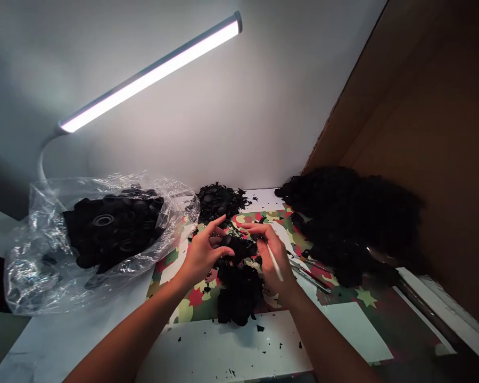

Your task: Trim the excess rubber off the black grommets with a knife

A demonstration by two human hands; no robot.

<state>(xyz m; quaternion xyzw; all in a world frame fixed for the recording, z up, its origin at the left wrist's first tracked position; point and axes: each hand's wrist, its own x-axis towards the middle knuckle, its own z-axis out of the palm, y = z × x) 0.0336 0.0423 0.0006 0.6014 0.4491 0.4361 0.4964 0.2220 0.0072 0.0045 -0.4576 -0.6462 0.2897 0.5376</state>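
My left hand has its thumb and fingers curved around a small black round piece, which is hard to tell from the dark heap behind it. Facing it, my right hand is closed on a slim white pen-like tool, slanting down across the palm. The tip of that tool is hidden by the fingers. Just below both hands lies a pile of black pieces. A camouflage-patterned mat with stars is under them, strewn with black scraps.
On the left, a clear plastic bag holds many black round parts. Behind the hands is a heap of black bits; a larger black heap fills the right. Slim tools lie right of my hand. A lit lamp hangs above.
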